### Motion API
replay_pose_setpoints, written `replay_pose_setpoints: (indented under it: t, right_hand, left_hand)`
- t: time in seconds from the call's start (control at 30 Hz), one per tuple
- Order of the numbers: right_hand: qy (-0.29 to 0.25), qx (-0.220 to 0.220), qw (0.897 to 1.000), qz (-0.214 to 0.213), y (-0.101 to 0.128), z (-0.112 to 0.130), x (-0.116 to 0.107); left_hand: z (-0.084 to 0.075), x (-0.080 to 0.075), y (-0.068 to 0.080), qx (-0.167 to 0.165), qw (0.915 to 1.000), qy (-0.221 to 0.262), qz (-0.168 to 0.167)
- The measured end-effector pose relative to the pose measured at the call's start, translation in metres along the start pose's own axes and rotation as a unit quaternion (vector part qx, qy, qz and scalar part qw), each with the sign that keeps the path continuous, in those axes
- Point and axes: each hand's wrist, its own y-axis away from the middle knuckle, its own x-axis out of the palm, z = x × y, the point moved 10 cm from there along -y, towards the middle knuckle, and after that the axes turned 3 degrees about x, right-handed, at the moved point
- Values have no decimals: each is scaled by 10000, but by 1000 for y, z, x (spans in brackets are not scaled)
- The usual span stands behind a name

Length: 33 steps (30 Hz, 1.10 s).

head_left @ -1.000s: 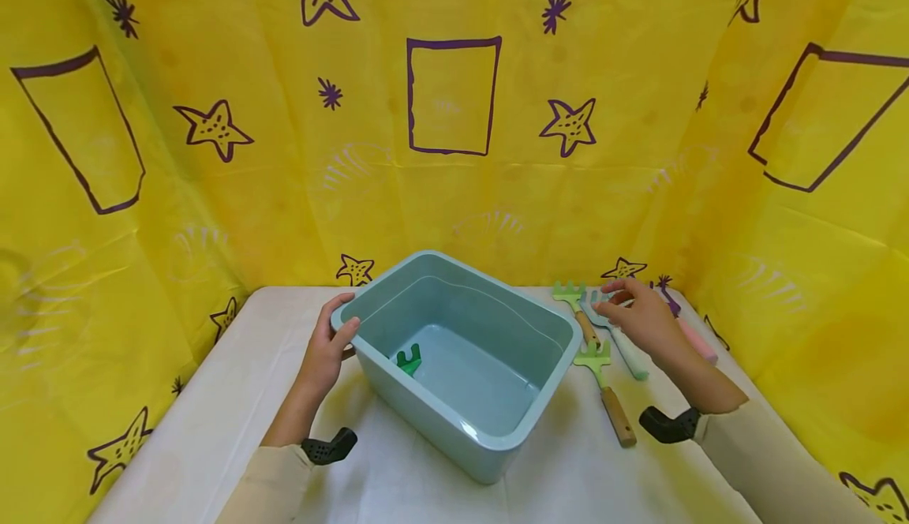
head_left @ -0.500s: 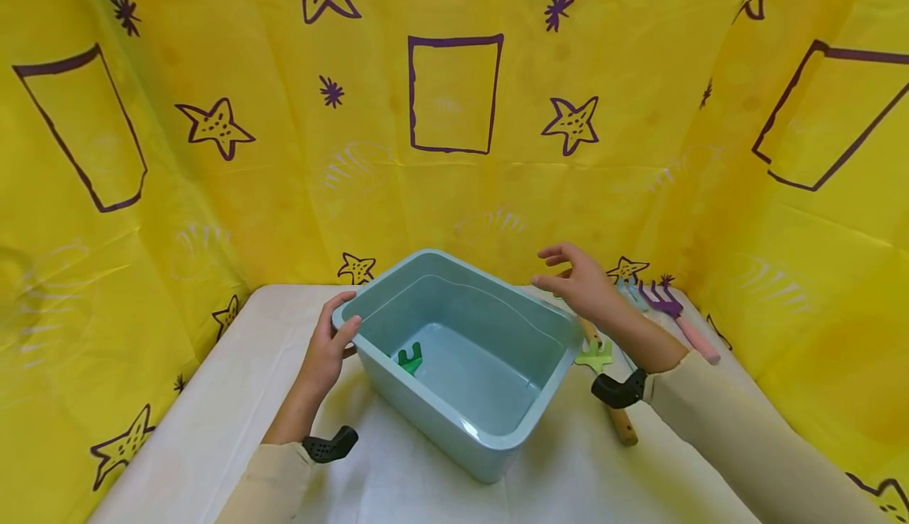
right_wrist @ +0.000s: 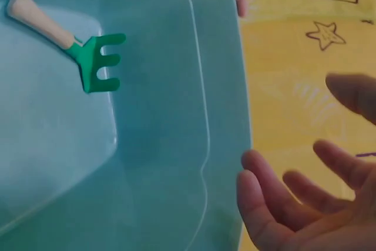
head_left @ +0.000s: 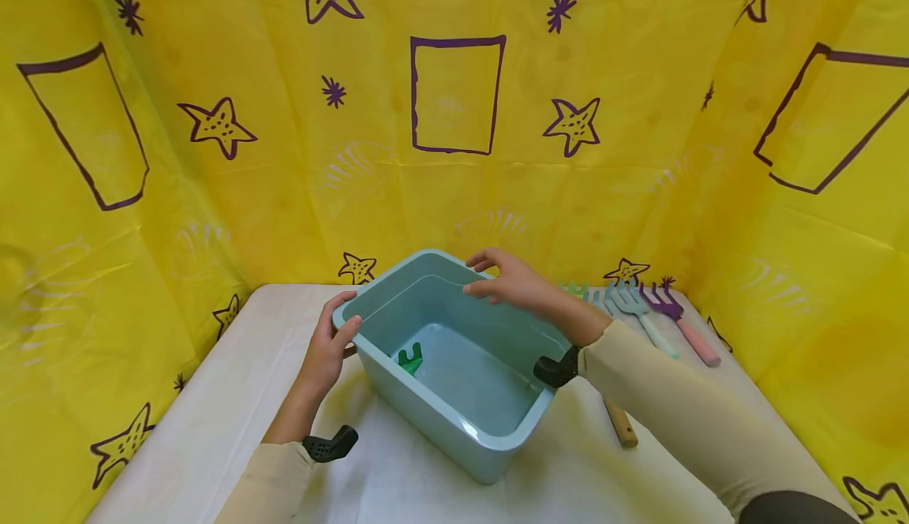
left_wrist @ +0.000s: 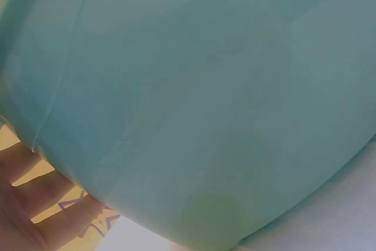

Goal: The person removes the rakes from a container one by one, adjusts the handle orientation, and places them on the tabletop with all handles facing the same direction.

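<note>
A pale blue-green plastic bin [head_left: 454, 437] stands tilted across the table in the head view. My left hand [head_left: 332, 342] grips its left corner, thumb over the rim and fingers along the outer wall, as the left wrist view also shows. Over the far rim is my right hand [head_left: 513, 281], holding nothing, with loosely bent, spread fingers. In the right wrist view those fingertips overlap the rim. Inside the bin lies a green hand rake [right_wrist: 88, 63] with a pale wooden handle; in the head view the near wall hides most of it.
Right of the bin lie a light-blue rake [head_left: 635, 307], a purple rake with a pink handle [head_left: 699, 341], and a wooden handle [head_left: 620, 423], partly hidden. A light-green rake head [head_left: 574, 289] shows behind my right forearm. Yellow patterned cloth [head_left: 454, 192] surrounds the white-covered table [head_left: 284, 311].
My right hand has moved left from above the rakes to the bin's far rim, uncovering the light-blue and purple rakes. My left hand keeps its grip, and the bin stays put.
</note>
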Motion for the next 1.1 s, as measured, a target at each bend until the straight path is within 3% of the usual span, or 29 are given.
replay_pose_setpoints:
  t: [0.2,0.47,0.73,1.1]
  right_hand:
    - [116,-173,9972,724,-17,9,27]
    - [185,-18,9825,1854,-34,4,67]
    - [152,190,9686,2476,-43,-7,104]
    - [-66,703,9349,3477,-35,-35,144]
  left_hand:
    - [2,-1,0,-59,10000,-31,-25]
    - [1,1,-1,-21,10000,42,26]
    - [2,1,-1,-35,10000,22,-12]
    - [1,0,-1,-90,9999,44,-19]
